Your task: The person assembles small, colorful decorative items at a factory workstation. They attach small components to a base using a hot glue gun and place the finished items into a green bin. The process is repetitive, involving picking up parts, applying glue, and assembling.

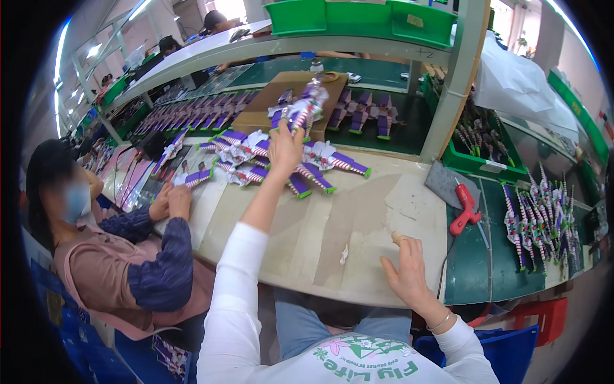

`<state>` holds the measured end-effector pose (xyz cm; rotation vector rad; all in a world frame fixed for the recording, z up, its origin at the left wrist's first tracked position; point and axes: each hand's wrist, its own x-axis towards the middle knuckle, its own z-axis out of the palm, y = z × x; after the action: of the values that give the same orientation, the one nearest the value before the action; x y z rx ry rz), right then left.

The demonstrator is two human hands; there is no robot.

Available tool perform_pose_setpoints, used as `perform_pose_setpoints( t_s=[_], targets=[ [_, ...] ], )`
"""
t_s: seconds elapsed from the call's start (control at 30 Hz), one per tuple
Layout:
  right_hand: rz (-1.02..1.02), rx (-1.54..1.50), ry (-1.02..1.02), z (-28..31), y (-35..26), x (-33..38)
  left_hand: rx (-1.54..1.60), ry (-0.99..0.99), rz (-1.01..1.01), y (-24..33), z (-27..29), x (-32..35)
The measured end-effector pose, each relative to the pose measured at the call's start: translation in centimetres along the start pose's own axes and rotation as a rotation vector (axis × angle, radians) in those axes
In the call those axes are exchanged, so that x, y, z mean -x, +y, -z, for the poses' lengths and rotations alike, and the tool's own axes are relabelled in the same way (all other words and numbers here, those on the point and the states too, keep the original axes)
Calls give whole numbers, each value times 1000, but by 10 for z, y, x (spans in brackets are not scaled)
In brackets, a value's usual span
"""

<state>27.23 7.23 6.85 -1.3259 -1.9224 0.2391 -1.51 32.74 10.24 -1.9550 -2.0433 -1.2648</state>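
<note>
My left hand (285, 151) reaches far over the worktable, its fingers closed on a small figure (309, 105) with purple parts, white frills and pink-striped limbs. It is blurred and partly hidden by the hand. Below and around that hand lies a loose pile of similar figures (256, 150) with bright green tips. Over the near right of the table, my right hand (409, 269) holds nothing; its thumb and fingers are apart. A tan cover sits on one fingertip. The pale tabletop (358, 211) has brown tape patches and a small whitish scrap (344, 255).
A red glue gun (465, 211) rests at the right near a grey pad. More figures lie on the green surface (543, 217) and in a green bin (489, 144). A cardboard box (252, 115) and shelf post (457, 83) stand beyond. A co-worker (121, 243) sits at left, handling a figure.
</note>
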Motion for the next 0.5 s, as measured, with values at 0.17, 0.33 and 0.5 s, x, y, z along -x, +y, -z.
perform_pose_setpoints(
  t_s=[0.17,0.33,0.5],
  targets=[
    [7,10,-66,-35,16,-57,-147,-50,309,-37,-52,-82],
    [-53,99,-80,-93,65,-140,-161,66,167,-51,-54,-80],
    [-83,164,-183,-131,100,-205,581,393,170,-58,2,24]
  ],
)
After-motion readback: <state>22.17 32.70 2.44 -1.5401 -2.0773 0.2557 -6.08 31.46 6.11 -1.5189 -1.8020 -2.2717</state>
